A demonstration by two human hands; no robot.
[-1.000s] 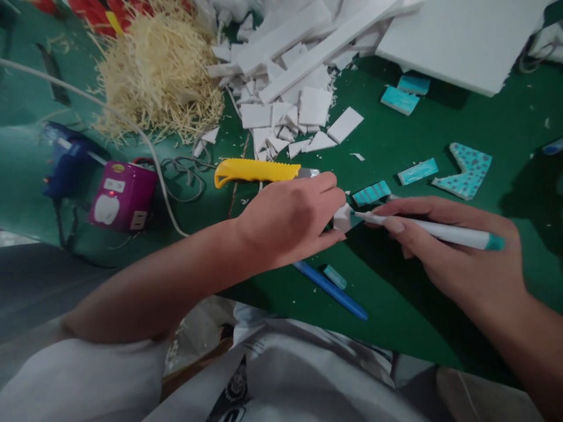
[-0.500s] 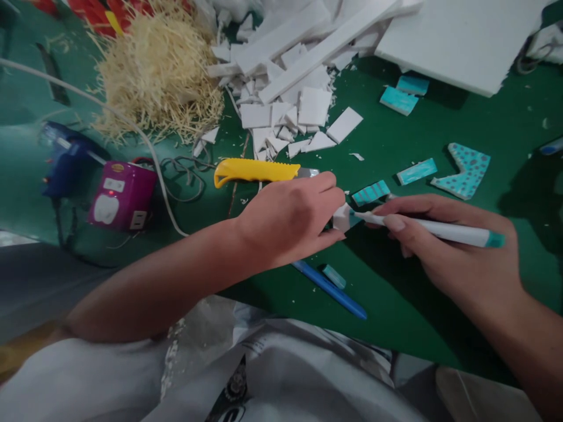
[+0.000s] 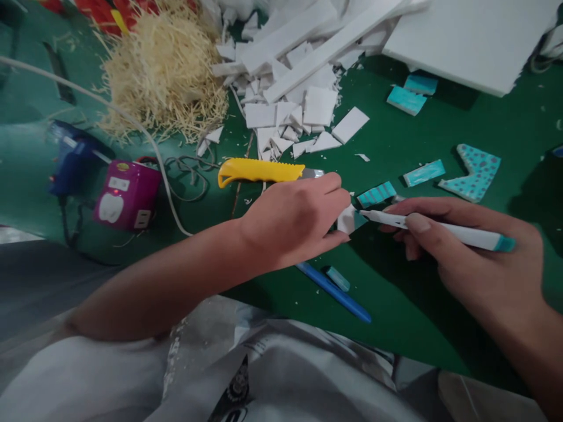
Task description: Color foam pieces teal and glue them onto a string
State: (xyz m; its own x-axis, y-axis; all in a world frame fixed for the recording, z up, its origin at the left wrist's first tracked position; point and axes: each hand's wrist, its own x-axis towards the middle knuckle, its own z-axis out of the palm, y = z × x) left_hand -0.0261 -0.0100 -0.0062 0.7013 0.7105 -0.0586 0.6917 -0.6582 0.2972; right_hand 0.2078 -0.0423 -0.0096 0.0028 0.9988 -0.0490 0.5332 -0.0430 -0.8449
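My left hand [image 3: 303, 214] is closed on a small white foam piece [image 3: 346, 219], holding it between thumb and fingers above the green table. The piece's right end is coloured teal. In my right hand [image 3: 466, 246] is a white marker [image 3: 466, 233] with a teal end, its tip at the teal part of the foam. A teal foam piece with darker stripes [image 3: 377, 194] lies just beyond the marker tip. Behind my left hand rests a yellow utility knife [image 3: 261, 170], blade out. Nearer to me are a blue pen [image 3: 336, 293] and a small teal cap [image 3: 338, 278].
White foam scraps [image 3: 303, 111] are heaped at the back, beside a pile of straw-like shreds [image 3: 167, 76]. A large foam sheet [image 3: 470, 41] is at the back right. A purple power adapter [image 3: 127, 194] and blue glue gun [image 3: 79, 155] sit left. A dotted teal piece [image 3: 475, 173] lies right.
My right hand and the marker have shifted slightly to the right, and the marker tip is still at the foam piece. My left hand keeps its hold. The whole view has shifted a little.
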